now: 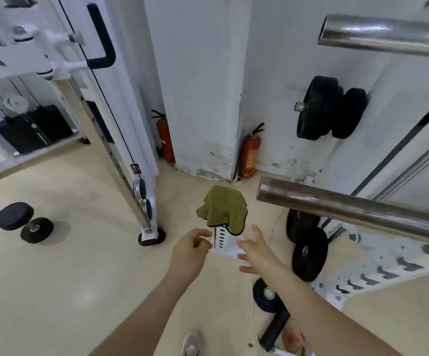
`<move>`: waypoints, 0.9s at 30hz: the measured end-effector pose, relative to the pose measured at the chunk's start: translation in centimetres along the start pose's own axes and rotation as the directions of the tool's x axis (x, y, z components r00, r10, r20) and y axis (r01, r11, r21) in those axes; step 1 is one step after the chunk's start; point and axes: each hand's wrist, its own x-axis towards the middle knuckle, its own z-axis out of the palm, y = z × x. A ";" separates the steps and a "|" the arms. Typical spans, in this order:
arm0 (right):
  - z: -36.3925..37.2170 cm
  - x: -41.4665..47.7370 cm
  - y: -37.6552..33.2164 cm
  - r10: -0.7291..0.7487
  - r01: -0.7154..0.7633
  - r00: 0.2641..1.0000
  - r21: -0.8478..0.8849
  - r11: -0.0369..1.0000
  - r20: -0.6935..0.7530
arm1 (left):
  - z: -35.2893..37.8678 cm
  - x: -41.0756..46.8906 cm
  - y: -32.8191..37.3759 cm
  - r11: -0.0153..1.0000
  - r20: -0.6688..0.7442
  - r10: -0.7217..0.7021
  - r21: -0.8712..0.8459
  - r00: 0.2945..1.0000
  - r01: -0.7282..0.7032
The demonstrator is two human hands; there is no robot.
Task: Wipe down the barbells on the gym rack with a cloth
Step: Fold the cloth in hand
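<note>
From the head view, your cloth (222,210) is not yet in either hand; the green cloth hangs draped over the top of a white slotted upright (220,240), low in the middle of the view, probably parked there so it stays off the floor and within reach. Your left hand (191,249) sits just beside that upright with its fingers loosely curled and holding nothing that shows; whether a fingertip touches the metal, you cannot tell from here. Your right hand (255,249) is stretched out on the other side with fingers spread and empty, just below the cloth's hanging edge; both hands flank it, which reads as a pickup about to happen. The lower barbell (349,209) juts in from the right, its bare steel end near the cloth and above your right forearm; the upper barbell (387,34) lies higher and well apart; neither has been touched by the cloth, so I judge the wiping not begun. Both bars run off the right edge, so their length and their rack seats are cut off; the upright's base is hidden behind your hands; the wide lens bends the rack frame, and the black plates (308,250) below the bar are too dark to read.
</note>
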 end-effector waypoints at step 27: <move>6.1 24.9 -1.4 -0.019 -0.084 0.993 -0.808 0.584 -0.117 | 3.5 33.3 -5.8 0.740 0.076 -0.597 -0.333 0.799 0.584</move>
